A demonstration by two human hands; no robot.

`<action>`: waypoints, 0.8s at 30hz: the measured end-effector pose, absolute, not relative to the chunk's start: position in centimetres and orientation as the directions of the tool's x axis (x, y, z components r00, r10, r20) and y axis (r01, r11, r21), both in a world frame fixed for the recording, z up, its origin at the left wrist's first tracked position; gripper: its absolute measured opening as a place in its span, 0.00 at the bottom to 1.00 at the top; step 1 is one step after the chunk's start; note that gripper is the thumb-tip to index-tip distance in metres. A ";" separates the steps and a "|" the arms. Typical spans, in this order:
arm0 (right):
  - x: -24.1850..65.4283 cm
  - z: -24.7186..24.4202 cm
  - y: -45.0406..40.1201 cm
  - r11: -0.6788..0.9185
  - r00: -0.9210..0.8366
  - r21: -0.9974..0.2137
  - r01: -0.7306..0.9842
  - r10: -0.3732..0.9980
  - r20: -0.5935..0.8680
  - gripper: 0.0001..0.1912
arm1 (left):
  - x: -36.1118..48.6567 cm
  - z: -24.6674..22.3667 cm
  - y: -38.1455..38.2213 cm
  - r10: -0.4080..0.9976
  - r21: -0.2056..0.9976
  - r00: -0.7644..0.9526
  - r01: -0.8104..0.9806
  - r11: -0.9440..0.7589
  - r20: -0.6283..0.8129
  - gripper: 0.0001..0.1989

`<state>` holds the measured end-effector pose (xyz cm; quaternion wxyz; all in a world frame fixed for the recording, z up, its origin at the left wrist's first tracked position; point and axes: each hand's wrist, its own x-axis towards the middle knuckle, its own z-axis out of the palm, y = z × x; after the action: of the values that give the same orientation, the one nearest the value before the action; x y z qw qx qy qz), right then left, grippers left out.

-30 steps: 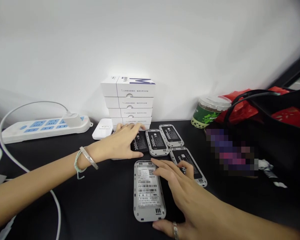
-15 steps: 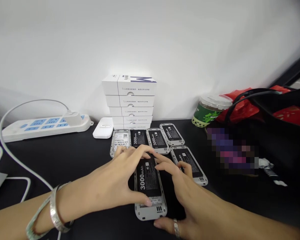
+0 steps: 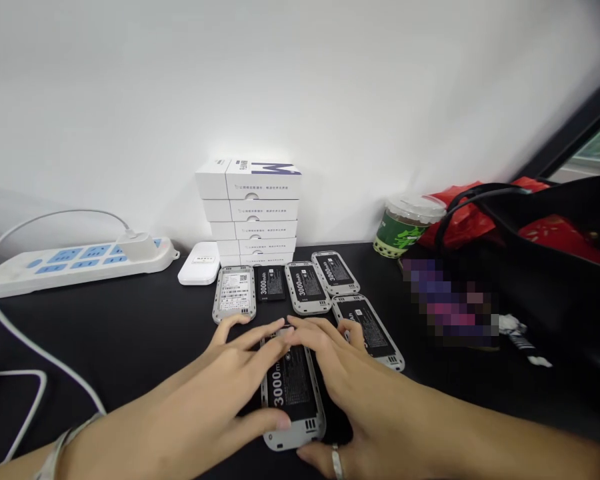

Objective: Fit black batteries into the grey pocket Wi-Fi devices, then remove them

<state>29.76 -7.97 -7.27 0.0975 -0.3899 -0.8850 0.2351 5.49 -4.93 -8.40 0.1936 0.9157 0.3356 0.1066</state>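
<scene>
A grey, open-backed handheld device (image 3: pixel 294 439) lies on the black table with a black 3000mAh battery (image 3: pixel 296 387) in its recess. My left hand (image 3: pixel 225 383) spans it, thumb on the battery's lower end and fingertips at the far end. From the right, my right hand (image 3: pixel 353 387) curls around the same device, its fingers at the top and its ringed thumb beside the near edge. Fingers hide the device's far end. Behind, a similar casing (image 3: pixel 234 293) shows a white label, beside a loose battery (image 3: pixel 271 284).
Three more devices with batteries, a back one (image 3: pixel 336 272), a middle one (image 3: pixel 307 288) and a nearer one (image 3: pixel 370 333), lie close by. White boxes (image 3: pixel 263 210) are stacked by a white unit (image 3: pixel 199 263). A power strip (image 3: pixel 80 263), drink cup (image 3: pixel 407 225) and black bag (image 3: pixel 570 267) flank them.
The battery has moved toward the near end of the recess, covering the white label strip that showed there. My left fingers have shifted at the far end. The view has moved slightly.
</scene>
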 end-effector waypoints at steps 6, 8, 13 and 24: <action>31.7 -6.0 -5.5 0.493 -0.558 -0.589 0.640 0.826 0.085 0.48 | 4.1 -6.6 -4.1 0.708 0.366 0.676 0.618 -0.696 0.207 0.27; 34.1 -5.5 -3.3 0.429 -0.461 -0.625 0.652 0.879 0.121 0.45 | 3.0 -6.1 -2.5 0.763 0.366 0.591 0.671 -0.645 0.263 0.23; 39.5 -5.4 2.6 0.355 -0.365 -0.724 0.591 0.918 0.153 0.41 | 0.9 -6.3 2.1 0.799 0.311 0.567 0.736 -0.601 0.201 0.33; 39.6 -5.8 2.3 0.362 -0.391 -0.665 0.653 0.913 0.113 0.53 | 2.0 -6.2 4.7 0.818 0.290 0.575 0.787 -0.545 -0.023 0.51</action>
<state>39.57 2.33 -5.79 0.2410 -0.4962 -0.7893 0.2696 2.01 4.70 -6.24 0.1357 0.8770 0.4574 0.0574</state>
